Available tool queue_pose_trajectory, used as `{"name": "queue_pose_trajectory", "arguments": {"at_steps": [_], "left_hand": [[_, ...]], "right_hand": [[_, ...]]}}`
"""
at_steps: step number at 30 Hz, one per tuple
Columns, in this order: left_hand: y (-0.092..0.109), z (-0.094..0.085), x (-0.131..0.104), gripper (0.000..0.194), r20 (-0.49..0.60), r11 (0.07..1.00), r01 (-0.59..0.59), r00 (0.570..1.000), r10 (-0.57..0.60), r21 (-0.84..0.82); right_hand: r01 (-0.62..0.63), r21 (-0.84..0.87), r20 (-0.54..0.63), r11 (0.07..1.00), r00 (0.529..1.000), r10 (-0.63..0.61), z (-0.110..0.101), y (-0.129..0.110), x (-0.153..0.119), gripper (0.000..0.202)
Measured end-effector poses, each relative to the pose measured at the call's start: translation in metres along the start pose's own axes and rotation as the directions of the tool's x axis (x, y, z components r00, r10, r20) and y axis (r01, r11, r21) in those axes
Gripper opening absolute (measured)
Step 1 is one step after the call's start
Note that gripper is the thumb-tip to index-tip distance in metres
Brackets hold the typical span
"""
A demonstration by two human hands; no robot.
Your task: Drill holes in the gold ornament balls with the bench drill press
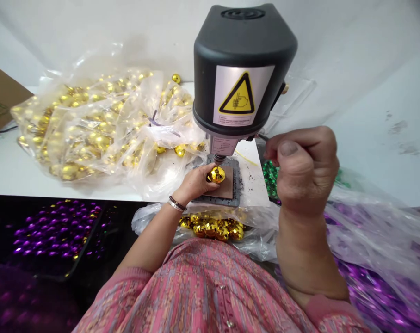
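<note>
My left hand grips a shiny gold mirrored ball between thumb and fingers. The ball rests over a brown square pad on the grey base of a bench drill. Directly above it, the drill's chuck points down, its thin bit at the top of the ball. My right hand is raised to the right of the black drill head, its fingers curled round a lever that is mostly hidden by them.
Clear bags of gold balls cover the left of the white table. An open bag of gold balls lies before my lap. Purple balls are lower left; purple and green ones lie right. A cardboard box stands far left.
</note>
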State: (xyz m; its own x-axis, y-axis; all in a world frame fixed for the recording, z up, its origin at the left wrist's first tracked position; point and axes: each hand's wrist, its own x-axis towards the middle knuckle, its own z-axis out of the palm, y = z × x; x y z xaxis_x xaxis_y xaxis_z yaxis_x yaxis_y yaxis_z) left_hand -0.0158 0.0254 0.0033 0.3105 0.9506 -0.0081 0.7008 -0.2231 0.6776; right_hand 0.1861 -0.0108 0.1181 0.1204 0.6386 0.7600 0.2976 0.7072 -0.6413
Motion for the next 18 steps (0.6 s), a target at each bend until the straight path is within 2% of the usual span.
{"name": "queue_pose_trajectory", "arguments": {"at_steps": [6, 12, 18], "left_hand": [[0.002, -0.001, 0.0, 0.054, -0.004, 1.0, -0.002, 1.0, 0.002, -0.027], [0.002, 0.001, -0.001, 0.052, 0.0, 0.999, -0.002, 1.0, 0.002, -0.047], [-0.003, 0.002, 0.0, 0.058, 0.005, 0.997, -0.001, 1.0, 0.001, -0.078]], "right_hand": [[0.008, -0.047, 0.019, 0.999, 1.0, -0.008, -0.001, 0.006, -0.018, 0.018], [0.123, -0.068, 0.006, 0.99, 0.992, -0.123, 0.003, 0.013, -0.022, 0.015], [0.199, -0.009, 0.001, 0.98, 0.98, -0.199, 0.005, 0.023, -0.027, 0.011]]}}
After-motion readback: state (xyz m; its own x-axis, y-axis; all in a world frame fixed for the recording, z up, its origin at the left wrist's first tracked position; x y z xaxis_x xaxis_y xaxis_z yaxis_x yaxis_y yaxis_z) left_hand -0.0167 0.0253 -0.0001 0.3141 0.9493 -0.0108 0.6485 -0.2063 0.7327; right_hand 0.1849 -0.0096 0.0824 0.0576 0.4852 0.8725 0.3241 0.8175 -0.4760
